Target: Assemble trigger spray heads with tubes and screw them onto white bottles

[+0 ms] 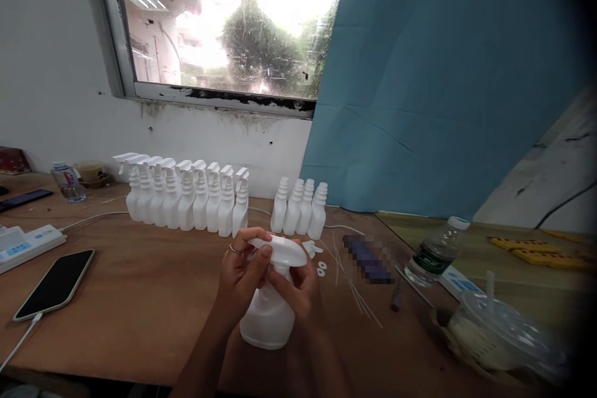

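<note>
A white spray bottle (268,323) stands upright near the table's front edge, with a white trigger sprayer head (284,250) at its top. My left hand (245,273) is closed on the sprayer head, thumb and fingers pinching its rear end. Lower down, my right hand (301,289) grips around the neck below the head. The fingers hide the neck and collar, so how far the head sits on the bottle cannot be seen. Beyond my hands is a row of white bottles with sprayer heads (186,199). Several headless white bottles (293,208) stand to its right.
Small white parts (314,249) and thin white tubes (361,305) lie right of my hands. Farther right are a water bottle (431,255) and a lidded plastic bowl (489,329). A phone on a cable (56,286) and a power strip (32,245) lie left.
</note>
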`<control>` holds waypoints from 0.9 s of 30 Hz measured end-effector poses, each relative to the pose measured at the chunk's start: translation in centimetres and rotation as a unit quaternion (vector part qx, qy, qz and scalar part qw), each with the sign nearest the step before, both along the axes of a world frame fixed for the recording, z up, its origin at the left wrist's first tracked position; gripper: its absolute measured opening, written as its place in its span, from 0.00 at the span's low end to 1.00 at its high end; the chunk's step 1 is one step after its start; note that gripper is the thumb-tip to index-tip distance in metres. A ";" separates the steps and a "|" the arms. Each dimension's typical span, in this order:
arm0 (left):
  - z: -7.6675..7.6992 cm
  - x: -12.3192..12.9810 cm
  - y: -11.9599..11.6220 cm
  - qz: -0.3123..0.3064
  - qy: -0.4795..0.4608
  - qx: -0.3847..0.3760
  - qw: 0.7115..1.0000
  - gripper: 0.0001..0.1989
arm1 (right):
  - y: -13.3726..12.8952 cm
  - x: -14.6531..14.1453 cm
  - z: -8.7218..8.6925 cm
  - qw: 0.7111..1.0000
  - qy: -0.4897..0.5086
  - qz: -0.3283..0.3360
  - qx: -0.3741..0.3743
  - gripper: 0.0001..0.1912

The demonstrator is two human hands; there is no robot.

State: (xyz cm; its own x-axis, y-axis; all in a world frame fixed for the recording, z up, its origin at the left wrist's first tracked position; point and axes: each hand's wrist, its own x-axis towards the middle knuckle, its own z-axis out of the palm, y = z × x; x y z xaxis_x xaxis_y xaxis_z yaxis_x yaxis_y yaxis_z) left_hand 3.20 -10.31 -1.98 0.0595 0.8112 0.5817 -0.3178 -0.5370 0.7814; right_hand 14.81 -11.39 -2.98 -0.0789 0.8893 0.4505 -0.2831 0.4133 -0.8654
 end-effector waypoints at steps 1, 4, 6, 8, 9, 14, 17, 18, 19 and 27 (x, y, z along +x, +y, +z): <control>0.0 0.0 0.0 0.010 0.005 0.006 1.000 0.07 | -0.1 -0.1 0.2 1.000 -0.015 -0.023 -0.010 0.20; -0.1 -0.2 0.0 0.021 0.014 0.024 0.999 0.06 | -0.3 -0.2 0.5 0.999 -0.020 -0.027 0.012 0.20; -0.2 -0.2 0.0 0.011 0.021 0.028 0.999 0.06 | -0.4 0.0 0.4 0.999 -0.018 -0.007 0.028 0.21; -0.2 -0.2 0.0 0.014 0.027 0.031 0.999 0.05 | -0.4 0.2 0.3 0.999 -0.034 -0.030 0.022 0.22; -0.2 -0.2 -0.1 0.018 0.028 0.032 0.999 0.05 | -0.3 0.3 0.2 0.998 -0.046 -0.042 0.022 0.22; -0.2 -0.2 0.0 0.017 0.025 0.026 0.999 0.06 | -0.3 0.3 0.1 0.998 -0.043 -0.029 0.045 0.20; -0.3 -0.2 0.1 0.034 0.022 0.021 0.999 0.06 | -0.3 0.1 0.3 0.996 -0.045 -0.054 0.047 0.21; -0.3 -0.1 0.2 0.033 0.020 0.018 0.999 0.06 | -0.3 0.0 0.3 0.997 -0.042 -0.039 0.050 0.21; -0.3 -0.1 0.2 0.028 0.020 0.016 0.999 0.06 | -0.2 -0.1 0.4 0.998 -0.038 -0.024 0.050 0.21; -0.4 -0.2 0.0 0.016 0.017 0.016 1.000 0.06 | 0.0 0.3 -0.2 0.999 -0.016 0.007 0.050 0.18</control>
